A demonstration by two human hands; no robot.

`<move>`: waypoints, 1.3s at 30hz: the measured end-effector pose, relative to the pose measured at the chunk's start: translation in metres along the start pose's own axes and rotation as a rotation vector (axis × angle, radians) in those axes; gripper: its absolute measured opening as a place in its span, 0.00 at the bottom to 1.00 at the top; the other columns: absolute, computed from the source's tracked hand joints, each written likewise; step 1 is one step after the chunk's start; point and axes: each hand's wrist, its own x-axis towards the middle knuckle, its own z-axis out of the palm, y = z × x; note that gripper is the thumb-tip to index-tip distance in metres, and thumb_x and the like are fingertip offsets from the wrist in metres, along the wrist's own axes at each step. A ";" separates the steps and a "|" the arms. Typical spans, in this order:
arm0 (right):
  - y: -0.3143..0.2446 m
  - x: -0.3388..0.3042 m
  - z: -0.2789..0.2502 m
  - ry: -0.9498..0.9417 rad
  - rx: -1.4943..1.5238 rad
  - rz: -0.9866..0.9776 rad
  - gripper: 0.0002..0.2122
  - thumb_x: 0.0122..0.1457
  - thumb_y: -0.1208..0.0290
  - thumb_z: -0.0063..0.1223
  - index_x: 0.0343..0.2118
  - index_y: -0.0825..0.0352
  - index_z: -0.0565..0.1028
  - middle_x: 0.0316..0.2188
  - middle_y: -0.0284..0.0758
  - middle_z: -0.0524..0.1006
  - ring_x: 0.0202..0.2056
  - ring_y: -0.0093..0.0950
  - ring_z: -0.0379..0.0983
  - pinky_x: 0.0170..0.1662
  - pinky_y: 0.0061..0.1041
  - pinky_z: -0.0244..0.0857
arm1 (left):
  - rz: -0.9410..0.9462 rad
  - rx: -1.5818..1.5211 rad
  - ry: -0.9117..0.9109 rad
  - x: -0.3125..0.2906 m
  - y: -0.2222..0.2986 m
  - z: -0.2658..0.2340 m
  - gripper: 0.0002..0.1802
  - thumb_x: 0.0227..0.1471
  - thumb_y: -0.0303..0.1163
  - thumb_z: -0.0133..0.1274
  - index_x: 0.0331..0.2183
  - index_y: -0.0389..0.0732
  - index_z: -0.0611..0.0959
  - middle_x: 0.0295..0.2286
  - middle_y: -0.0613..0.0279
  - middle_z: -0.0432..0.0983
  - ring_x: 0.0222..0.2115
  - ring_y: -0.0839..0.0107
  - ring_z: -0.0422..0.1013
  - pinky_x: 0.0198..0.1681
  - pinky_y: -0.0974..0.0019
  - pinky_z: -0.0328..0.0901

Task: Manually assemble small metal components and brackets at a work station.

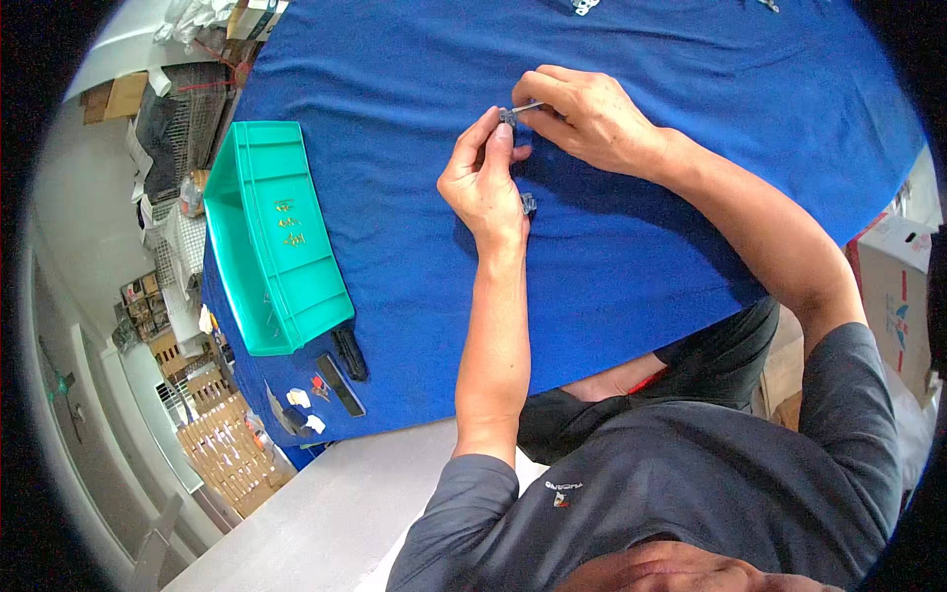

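My left hand [483, 183] is closed, its thumb and fingers pinching a small grey-blue, partly see-through part [506, 116]. To its right, my right hand [597, 118] pinches a thin metal rod [529, 107]. The rod's tip meets the small part; its other end is hidden in my fingers, so its kind does not show. A second small grey-blue part [529, 204] lies on the blue cloth [631, 247] just right of my left wrist.
A green plastic bin [321, 261] stands at the left, with small gold-coloured pieces [290, 225] at its side. Near the cloth's front edge lie a flat black bar [340, 385] and white scraps [299, 398]. Another small part [584, 6] sits at the far edge. A cardboard box [896, 286] stands right.
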 end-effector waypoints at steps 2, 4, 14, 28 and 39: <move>0.000 0.000 0.001 0.014 0.005 -0.010 0.06 0.58 0.69 0.52 0.35 0.65 0.72 0.29 0.41 0.75 0.31 0.45 0.75 0.33 0.42 0.68 | -0.003 -0.009 0.007 0.000 0.001 0.000 0.13 0.54 0.19 0.57 0.43 0.28 0.82 0.35 0.54 0.81 0.30 0.73 0.77 0.30 0.71 0.77; 0.000 0.000 0.001 0.026 -0.006 0.001 0.07 0.58 0.69 0.53 0.35 0.65 0.72 0.29 0.40 0.75 0.32 0.44 0.75 0.32 0.42 0.68 | -0.011 0.000 0.008 0.000 0.001 0.000 0.13 0.54 0.19 0.57 0.43 0.28 0.82 0.35 0.54 0.81 0.29 0.73 0.77 0.30 0.71 0.77; -0.002 0.000 0.003 -0.013 -0.035 0.049 0.11 0.60 0.63 0.52 0.30 0.67 0.72 0.26 0.41 0.77 0.30 0.46 0.75 0.32 0.44 0.68 | 0.019 0.023 -0.006 -0.001 0.000 -0.001 0.13 0.55 0.19 0.56 0.43 0.29 0.82 0.36 0.53 0.81 0.30 0.73 0.77 0.31 0.72 0.76; 0.000 0.001 0.004 -0.025 -0.034 0.028 0.13 0.62 0.61 0.51 0.28 0.67 0.72 0.25 0.42 0.77 0.29 0.47 0.75 0.31 0.46 0.67 | 0.043 0.067 -0.078 -0.002 -0.001 -0.001 0.13 0.55 0.19 0.55 0.44 0.29 0.82 0.37 0.54 0.81 0.31 0.73 0.77 0.32 0.71 0.76; 0.004 -0.001 0.002 -0.015 -0.013 0.010 0.09 0.59 0.65 0.53 0.33 0.66 0.72 0.28 0.41 0.76 0.31 0.44 0.75 0.33 0.42 0.67 | 0.014 0.039 -0.018 -0.001 0.001 0.001 0.12 0.55 0.19 0.56 0.43 0.29 0.82 0.36 0.54 0.81 0.31 0.72 0.78 0.32 0.71 0.77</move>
